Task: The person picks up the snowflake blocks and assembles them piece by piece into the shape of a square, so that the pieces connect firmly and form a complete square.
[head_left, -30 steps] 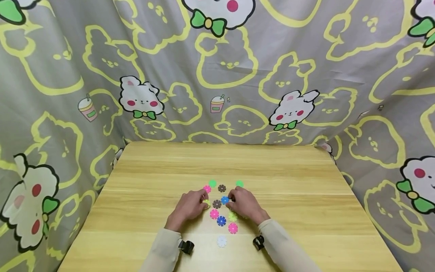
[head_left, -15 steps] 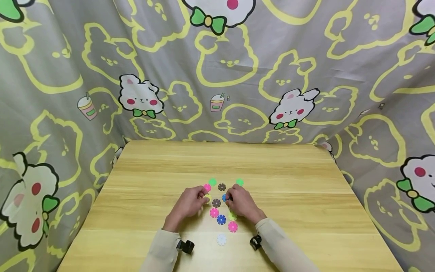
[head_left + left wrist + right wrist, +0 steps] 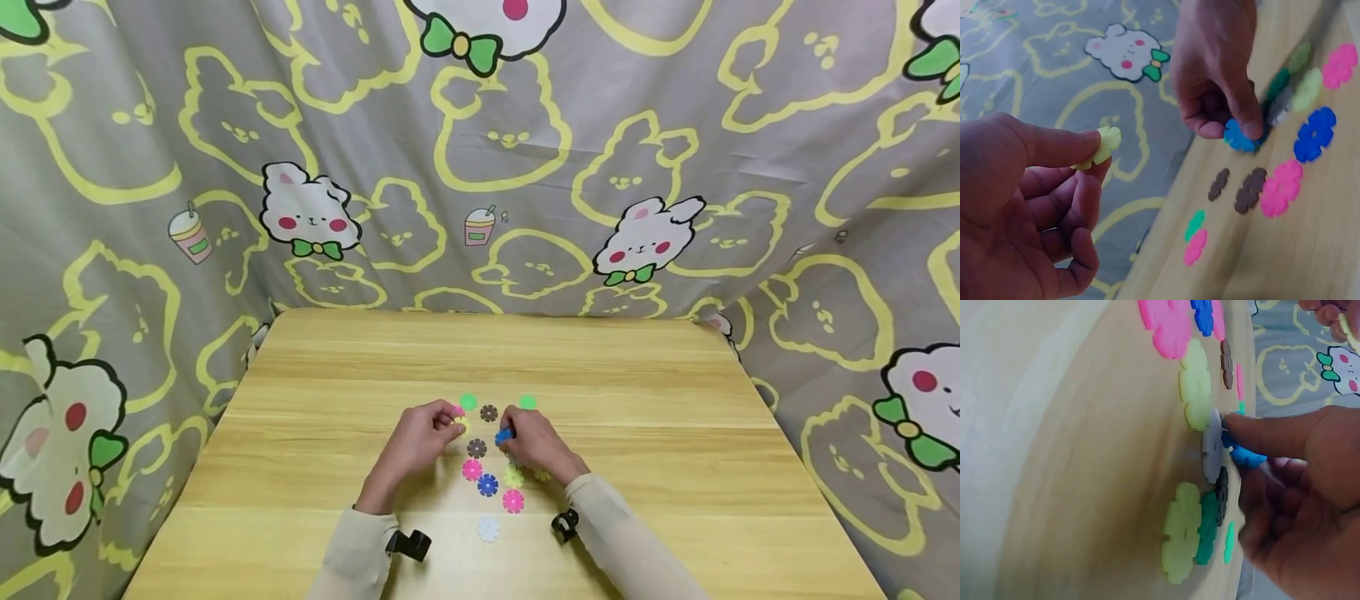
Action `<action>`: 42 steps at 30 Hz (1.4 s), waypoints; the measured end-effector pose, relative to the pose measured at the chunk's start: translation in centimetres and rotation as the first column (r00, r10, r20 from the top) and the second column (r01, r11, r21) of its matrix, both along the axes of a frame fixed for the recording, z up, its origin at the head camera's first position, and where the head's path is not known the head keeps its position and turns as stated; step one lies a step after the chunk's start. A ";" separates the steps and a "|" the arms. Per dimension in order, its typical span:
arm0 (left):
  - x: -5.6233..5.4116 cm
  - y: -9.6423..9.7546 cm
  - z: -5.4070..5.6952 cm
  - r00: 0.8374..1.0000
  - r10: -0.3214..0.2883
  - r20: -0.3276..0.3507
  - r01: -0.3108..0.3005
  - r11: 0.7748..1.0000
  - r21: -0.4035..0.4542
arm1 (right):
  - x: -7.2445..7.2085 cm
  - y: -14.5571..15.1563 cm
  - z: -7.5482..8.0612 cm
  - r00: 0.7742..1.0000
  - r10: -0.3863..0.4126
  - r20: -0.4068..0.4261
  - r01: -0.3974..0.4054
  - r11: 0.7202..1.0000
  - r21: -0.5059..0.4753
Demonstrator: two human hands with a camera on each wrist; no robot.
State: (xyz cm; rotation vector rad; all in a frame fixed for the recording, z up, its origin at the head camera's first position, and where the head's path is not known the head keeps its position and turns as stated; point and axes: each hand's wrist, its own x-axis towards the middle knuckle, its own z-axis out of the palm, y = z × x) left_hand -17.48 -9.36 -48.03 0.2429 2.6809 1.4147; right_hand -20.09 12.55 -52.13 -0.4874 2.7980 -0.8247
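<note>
With the nearer brown disc (image 3: 477,448) between the hands as the dial's centre in the head view, the left hand (image 3: 418,435) has its thumb and forefinger clamped on the yellow disc (image 3: 1109,144) at about eleven o'clock. At two o'clock the right hand (image 3: 538,440) pinches the light-blue disc (image 3: 1237,139), though whether that is fully off the table (image 3: 315,467) is hard to tell; a light rim grip, notches uncovered, and a straight lift past the grey disc (image 3: 1212,450) would serve best
</note>
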 end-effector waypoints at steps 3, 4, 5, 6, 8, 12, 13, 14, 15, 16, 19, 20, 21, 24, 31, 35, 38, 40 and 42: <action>0.1 0.2 0.7 0.999 0.031 0.007 -0.031 0.999 0.040 | 0.1 0.0 0.8 1.000 0.007 -0.012 -0.009 0.994 -0.107; 0.2 0.3 0.9 0.999 0.043 0.008 -0.043 0.998 0.052 | 0.1 0.0 1.1 1.000 0.006 -0.027 -0.010 0.989 -0.144; 0.2 0.3 1.1 0.999 0.052 0.007 -0.053 0.997 0.062 | 0.2 0.1 1.5 0.999 0.006 -0.047 -0.015 0.983 -0.181; 0.2 0.4 1.3 0.998 0.062 0.007 -0.062 0.995 0.073 | 0.3 0.1 2.0 0.997 0.008 -0.077 -0.024 0.976 -0.217; 0.3 0.5 1.6 0.997 0.080 0.014 -0.081 0.993 0.088 | 0.6 0.1 2.9 0.990 0.000 -0.140 -0.040 0.960 -0.278; 0.4 0.7 2.1 0.994 0.107 0.039 -0.111 0.986 0.126 | 1.3 0.4 4.4 0.966 -0.022 -0.256 -0.075 0.929 -0.362; 0.4 0.7 2.2 0.993 0.111 0.047 -0.116 0.983 0.139 | 1.5 0.4 4.7 0.960 -0.028 -0.277 -0.083 0.921 -0.381; 0.4 0.7 2.3 0.992 0.112 0.055 -0.120 0.981 0.155 | 1.6 0.4 5.0 0.953 -0.029 -0.303 -0.098 0.913 -0.396; 0.5 0.6 2.4 0.992 0.111 0.064 -0.121 0.977 0.173 | 1.7 0.4 5.3 0.945 -0.028 -0.325 -0.112 0.907 -0.406; 0.5 0.7 2.5 0.991 0.107 0.075 -0.119 0.974 0.193 | 1.8 0.4 5.6 0.938 -0.024 -0.346 -0.130 0.901 -0.415; 0.6 0.7 2.8 0.992 0.084 0.096 -0.107 0.960 0.259 | 2.0 0.4 6.1 0.913 0.010 -0.407 -0.195 0.889 -0.415; 0.7 0.8 3.0 0.992 0.077 0.103 -0.102 0.956 0.276 | 2.1 0.3 6.3 0.906 0.027 -0.422 -0.217 0.886 -0.411; 0.8 0.9 3.1 0.992 0.067 0.108 -0.096 0.952 0.290 | 2.2 0.3 6.4 0.901 0.044 -0.432 -0.239 0.882 -0.407; 1.0 1.2 3.5 0.992 0.043 0.116 -0.078 0.944 0.320 | 2.4 0.1 6.7 0.880 0.086 -0.467 -0.292 0.873 -0.390; 1.2 1.7 3.7 0.992 0.036 0.118 -0.078 0.926 0.369 | 2.5 -0.3 6.8 0.771 0.077 -0.632 -0.373 0.859 -0.350; 1.4 2.0 3.9 0.992 0.046 0.119 -0.089 0.916 0.392 | 2.5 -0.4 6.7 0.725 0.045 -0.687 -0.403 0.837 -0.371; 1.5 2.1 4.2 0.992 0.056 0.110 -0.095 0.913 0.396 | 2.5 -0.4 6.7 0.709 0.032 -0.704 -0.414 0.827 -0.380; 1.6 2.2 4.3 0.992 0.060 0.109 -0.099 0.911 0.401 | 2.5 -0.5 6.7 0.702 0.024 -0.712 -0.417 0.824 -0.383; 1.6 2.3 4.4 0.992 0.065 0.110 -0.105 0.909 0.404 | 2.5 -0.5 6.7 0.692 0.020 -0.722 -0.426 0.819 -0.385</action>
